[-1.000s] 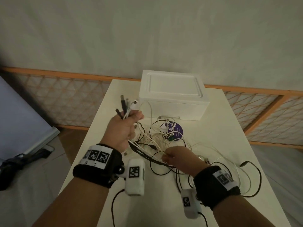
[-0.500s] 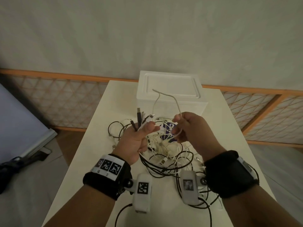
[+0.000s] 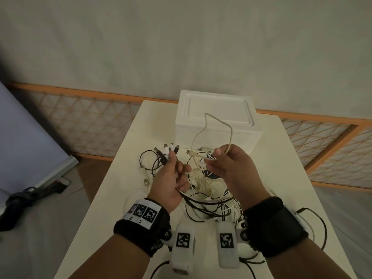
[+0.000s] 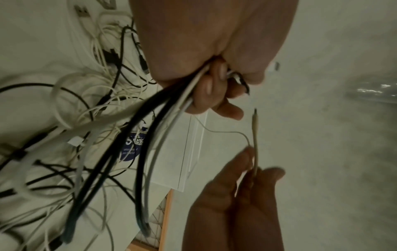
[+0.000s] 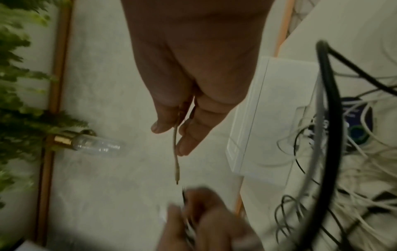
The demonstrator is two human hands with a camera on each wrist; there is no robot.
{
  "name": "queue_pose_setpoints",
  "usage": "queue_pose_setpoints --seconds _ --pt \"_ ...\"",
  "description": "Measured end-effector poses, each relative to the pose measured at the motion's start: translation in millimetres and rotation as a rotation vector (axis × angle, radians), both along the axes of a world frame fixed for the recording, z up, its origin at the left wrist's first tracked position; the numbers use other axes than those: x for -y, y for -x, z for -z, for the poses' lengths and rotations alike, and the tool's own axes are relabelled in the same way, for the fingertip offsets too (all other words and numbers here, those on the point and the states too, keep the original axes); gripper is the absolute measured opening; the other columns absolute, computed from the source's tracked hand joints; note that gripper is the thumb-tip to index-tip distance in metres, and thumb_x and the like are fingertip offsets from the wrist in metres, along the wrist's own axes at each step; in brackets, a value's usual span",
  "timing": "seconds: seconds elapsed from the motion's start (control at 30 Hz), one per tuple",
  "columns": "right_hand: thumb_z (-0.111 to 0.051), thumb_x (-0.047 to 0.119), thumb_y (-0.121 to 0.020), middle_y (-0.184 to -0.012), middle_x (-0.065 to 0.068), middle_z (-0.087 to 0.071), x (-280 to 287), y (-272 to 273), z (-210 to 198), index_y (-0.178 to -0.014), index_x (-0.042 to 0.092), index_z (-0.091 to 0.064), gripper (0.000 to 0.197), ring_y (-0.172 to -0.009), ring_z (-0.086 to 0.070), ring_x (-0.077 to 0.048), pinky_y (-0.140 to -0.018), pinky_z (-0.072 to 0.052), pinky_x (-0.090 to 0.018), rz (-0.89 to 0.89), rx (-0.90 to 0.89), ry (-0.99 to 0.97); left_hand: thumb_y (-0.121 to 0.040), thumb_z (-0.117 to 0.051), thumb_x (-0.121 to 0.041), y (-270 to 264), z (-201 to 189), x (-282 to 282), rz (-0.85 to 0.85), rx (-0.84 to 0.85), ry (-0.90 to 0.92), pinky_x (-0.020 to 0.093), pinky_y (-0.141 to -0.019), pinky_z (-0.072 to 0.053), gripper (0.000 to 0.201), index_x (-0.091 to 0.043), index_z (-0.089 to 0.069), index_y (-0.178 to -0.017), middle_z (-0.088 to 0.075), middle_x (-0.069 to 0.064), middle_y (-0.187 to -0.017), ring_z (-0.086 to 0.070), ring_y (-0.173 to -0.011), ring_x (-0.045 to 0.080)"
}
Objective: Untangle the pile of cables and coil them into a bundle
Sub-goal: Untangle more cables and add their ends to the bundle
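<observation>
A pale, mottled plaster wall fills the view, dimly lit. Along its foot runs an orange wooden rail over a diamond lattice panel, carrying on at the far side too. A cream table stands end-on to the wall, a white foam box at its far end. Down on the grey floor a pale blue board leans, dark gear beside it. Leafy green plant and a clear bulb show against the wall in the right wrist view
</observation>
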State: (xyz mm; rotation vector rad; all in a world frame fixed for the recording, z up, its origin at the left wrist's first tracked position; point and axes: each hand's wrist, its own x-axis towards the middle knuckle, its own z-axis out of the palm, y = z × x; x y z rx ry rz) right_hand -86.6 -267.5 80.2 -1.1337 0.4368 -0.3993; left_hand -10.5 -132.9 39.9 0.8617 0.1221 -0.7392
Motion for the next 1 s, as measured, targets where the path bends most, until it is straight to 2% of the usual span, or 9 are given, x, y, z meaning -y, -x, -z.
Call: queue_pose_setpoints --seconds 0.17,0.3,0.43,0.53,0.63,0.77,0.83,0.9,1.0 --pt "-0.072 0.003 -0.079 -0.086 -0.023 -0.068 -23.3 -9.7 14.7 -0.082 -0.005 -0.056 0.018 -0.08 -0.068 -0.023 -0.071 -0.057 -0.029 -0.076 -0.062 0.202 -0.086 -0.056 -0.031 16.3 -2.0 1.6 0.103 0.123 0.06 0.016 -0.038 -0.027 0.026 -0.012 -0.062 -0.102 -0.07 -0.003 -0.089 -0.026 -0.036 0.003" --pt "-0.069 0.004 -0.08 -0.077 -0.008 -0.065 -22.9 -10.2 12.8 -0.075 0.004 -0.055 0.015 -0.073 -0.061 -0.015 -0.064 -0.05 -0.022 -0.106 -0.076 0.241 -0.095 -0.05 -0.036 12.7 4.6 2.7 -0.017 0.055 -0.023 0.018 -0.037 -0.028 0.028 -0.012 -0.058 -0.084 -0.071 -0.004 -0.086 -0.028 -0.037 0.005" --pt "-0.054 0.026 -0.088 -0.053 0.002 -0.037 1.5 -4.6 -1.2 -0.069 0.017 -0.044 0.023 -0.05 -0.04 -0.013 -0.065 -0.052 -0.032 0.007 0.155 -0.356 -0.099 -0.044 -0.036 -14.6 25.5 -18.0 -0.309 -0.126 -0.083 0.021 -0.044 -0.041 0.031 -0.017 -0.049 -0.075 -0.072 0.0 -0.077 -0.053 -0.05 0.009" --pt "-0.047 0.033 -0.096 -0.048 0.004 -0.032 32.4 3.0 -1.5 -0.065 0.017 -0.043 0.035 -0.045 -0.036 -0.012 -0.061 -0.051 -0.031 0.213 0.089 -0.418 -0.1 -0.042 -0.036 -35.8 46.6 -49.3 -0.487 -0.209 -0.117 0.03 -0.063 -0.051 0.03 -0.017 -0.049 -0.079 -0.068 -0.002 -0.064 -0.063 -0.066 0.013" --pt "-0.045 0.025 -0.098 -0.053 -0.003 -0.05 42.7 13.2 12.3 -0.068 0.009 -0.051 0.035 -0.051 -0.054 -0.016 -0.065 -0.056 -0.037 0.212 -0.106 -0.209 -0.102 -0.041 -0.035 -47.2 54.8 -69.2 -0.565 -0.287 -0.031 0.023 -0.046 -0.048 0.037 -0.018 -0.042 -0.069 -0.041 -0.005 -0.053 -0.048 -0.042 0.008" --pt "-0.052 0.024 -0.095 -0.066 -0.002 -0.054 20.7 18.6 28.3 -0.083 0.007 -0.07 0.028 -0.056 -0.05 -0.011 -0.056 -0.046 -0.027 -0.018 -0.371 0.348 -0.093 -0.058 -0.028 -39.6 46.1 -63.6 -0.293 -0.117 -0.177 0.015 -0.032 -0.018 0.036 -0.022 -0.04 -0.063 -0.024 -0.008 -0.044 -0.019 -0.032 0.006" --pt "-0.056 0.023 -0.093 -0.06 0.004 -0.052 0.6 14.9 30.9 -0.084 0.013 -0.074 0.023 -0.052 -0.046 -0.009 -0.054 -0.043 -0.028 -0.149 -0.403 0.492 -0.087 -0.065 -0.023 -29.7 40.1 -48.8 -0.11 -0.027 -0.263 0.015 -0.032 -0.017 0.031 -0.021 -0.045 -0.063 -0.03 -0.008 -0.044 -0.02 -0.032 0.005" --pt "-0.061 0.022 -0.09 -0.055 0.009 -0.053 -19.9 9.9 34.3 -0.077 0.017 -0.074 0.019 -0.048 -0.046 -0.006 -0.055 -0.043 -0.026 -0.299 -0.42 0.6 -0.086 -0.067 -0.024 -19.8 34.5 -33.1 0.063 0.028 -0.387 0.015 -0.031 -0.018 0.019 -0.018 -0.056 -0.071 -0.051 -0.004 -0.051 -0.024 -0.032 0.005" --pt "-0.066 0.03 -0.086 -0.051 0.008 -0.048 -41.0 7.0 42.0 -0.056 0.026 -0.06 0.031 -0.044 -0.039 -0.002 -0.049 -0.033 -0.013 -0.602 -0.44 0.906 -0.092 -0.061 -0.024 -7.8 28.6 -18.7 0.207 -0.021 -0.455 0.017 -0.036 -0.029 0.021 -0.007 -0.068 -0.1 -0.073 0.003 -0.074 -0.043 -0.042 0.01"
